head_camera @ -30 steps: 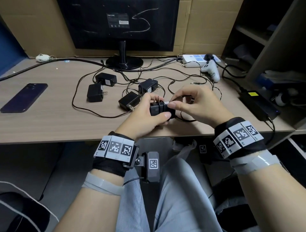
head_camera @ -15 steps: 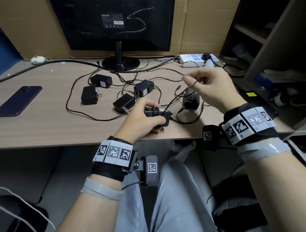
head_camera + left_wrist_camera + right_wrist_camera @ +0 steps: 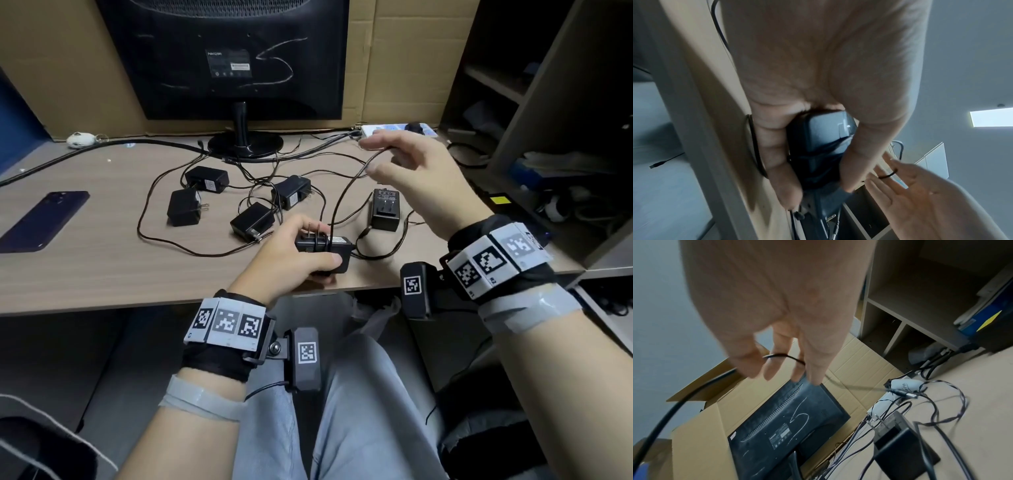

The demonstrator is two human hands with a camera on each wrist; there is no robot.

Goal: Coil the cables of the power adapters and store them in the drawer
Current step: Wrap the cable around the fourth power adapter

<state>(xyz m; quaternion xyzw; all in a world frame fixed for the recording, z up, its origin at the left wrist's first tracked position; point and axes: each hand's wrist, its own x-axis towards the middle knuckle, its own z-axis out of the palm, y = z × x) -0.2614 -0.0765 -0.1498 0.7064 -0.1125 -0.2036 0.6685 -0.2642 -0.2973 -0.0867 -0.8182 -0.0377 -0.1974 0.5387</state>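
Observation:
My left hand (image 3: pixel 317 246) grips a black power adapter (image 3: pixel 339 245) at the desk's front edge, prongs pointing up, thumb along its near side. In the left wrist view the adapter (image 3: pixel 818 142) sits between thumb and curled fingers. Its thin black cable (image 3: pixel 342 195) rises to my right hand (image 3: pixel 368 157), held up above the desk with the cable (image 3: pixel 777 355) hooked across its fingers and under the thumb. Several other black adapters lie on the desk with tangled cables, such as one (image 3: pixel 252 221) just left of my left hand and another (image 3: pixel 385 209) right of it. No drawer is in view.
A monitor (image 3: pixel 236 58) stands at the back middle before cardboard. A dark phone (image 3: pixel 44 221) lies at the left. A white power strip (image 3: pixel 424 129) lies behind my right hand. A shelf unit (image 3: pixel 548 102) and a large black power brick (image 3: pixel 496 202) flank the right.
My right hand has left the adapter and risen up and back, drawing the cable out. My left hand still holds the adapter in about the same place.

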